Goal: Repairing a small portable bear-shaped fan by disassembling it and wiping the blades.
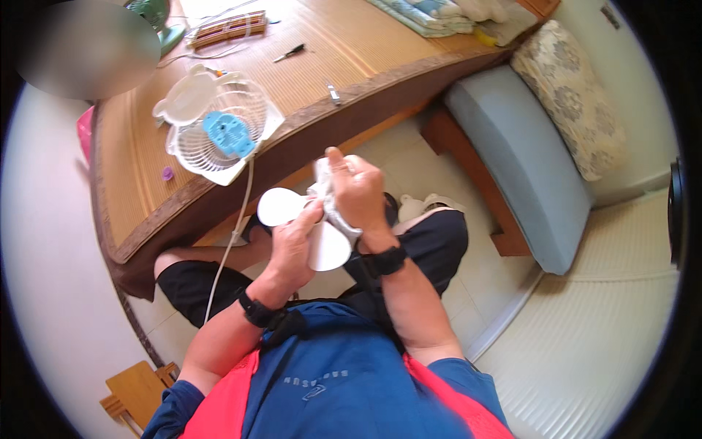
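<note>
I hold a white fan blade (281, 206) over my lap. My left hand (295, 245) grips it from below, thumb on one round blade. My right hand (358, 192) presses a white cloth (327, 192) against the blade's hub. A second blade lobe (327, 247) shows under my right wrist. The small fan's white wire guard and body (221, 133) with a light blue motor part (227, 133) lies on the wooden table (131, 197) ahead, its white cord (235, 227) hanging off the edge.
On the table lie a screwdriver (289, 53), a small metal tool (333, 93), a purple cap (167, 173), a wooden-cased item (228, 28) and folded cloths (431, 13). A grey-blue cushioned bench (523, 161) with a patterned pillow (574, 95) stands right. A small wooden stool (139, 391) is lower left.
</note>
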Demonstrator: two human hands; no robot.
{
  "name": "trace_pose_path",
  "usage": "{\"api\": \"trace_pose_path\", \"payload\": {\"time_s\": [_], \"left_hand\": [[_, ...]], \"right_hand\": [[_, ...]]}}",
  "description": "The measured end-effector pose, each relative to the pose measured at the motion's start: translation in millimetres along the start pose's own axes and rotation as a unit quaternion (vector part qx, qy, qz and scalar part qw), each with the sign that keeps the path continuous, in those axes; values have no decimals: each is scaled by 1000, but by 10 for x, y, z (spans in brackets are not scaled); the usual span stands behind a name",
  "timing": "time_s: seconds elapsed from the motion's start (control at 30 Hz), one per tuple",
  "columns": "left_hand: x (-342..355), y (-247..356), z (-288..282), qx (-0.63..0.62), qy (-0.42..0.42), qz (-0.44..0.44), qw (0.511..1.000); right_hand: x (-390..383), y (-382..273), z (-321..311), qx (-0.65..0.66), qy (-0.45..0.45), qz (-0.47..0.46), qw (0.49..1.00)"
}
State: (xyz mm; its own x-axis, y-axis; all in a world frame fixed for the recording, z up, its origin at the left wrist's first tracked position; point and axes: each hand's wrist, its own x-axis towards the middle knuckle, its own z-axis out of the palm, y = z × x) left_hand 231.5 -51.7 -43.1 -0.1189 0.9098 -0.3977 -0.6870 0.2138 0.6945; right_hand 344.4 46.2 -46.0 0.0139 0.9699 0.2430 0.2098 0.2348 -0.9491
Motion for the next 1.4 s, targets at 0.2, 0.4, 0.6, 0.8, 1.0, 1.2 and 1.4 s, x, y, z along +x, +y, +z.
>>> {"api": "trace_pose_path", "payload": {"time_s": [0.2,0.4,0.6,0.8,1.0,1.2,1.4], "left_hand": [[-3,-68,2,-2,-32,-15,999],[-137,92,-249,74,-38,50,995],[-110,332,-358,226,-123,10,966],[-75,304,-274,283,-166,57,943],[-105,342,-305,353,-193,92,911],[-338,594,-483,328,-258,51,907],[-120,728,-68,442,-355,-46,823]], "right_hand": [[30,-32,-190,1,-33,19,999],[625,722,-966,-132,125,-3,983],[415,-221,-801,76,-106,-36,991],[-114,-313,-276,-177,-169,-242,939],[-74,-298,-264,-161,-155,-206,953],[644,-3,-1037,13,-10,33,999],[-28,-741,-208,34,-322,-79,943]]}}
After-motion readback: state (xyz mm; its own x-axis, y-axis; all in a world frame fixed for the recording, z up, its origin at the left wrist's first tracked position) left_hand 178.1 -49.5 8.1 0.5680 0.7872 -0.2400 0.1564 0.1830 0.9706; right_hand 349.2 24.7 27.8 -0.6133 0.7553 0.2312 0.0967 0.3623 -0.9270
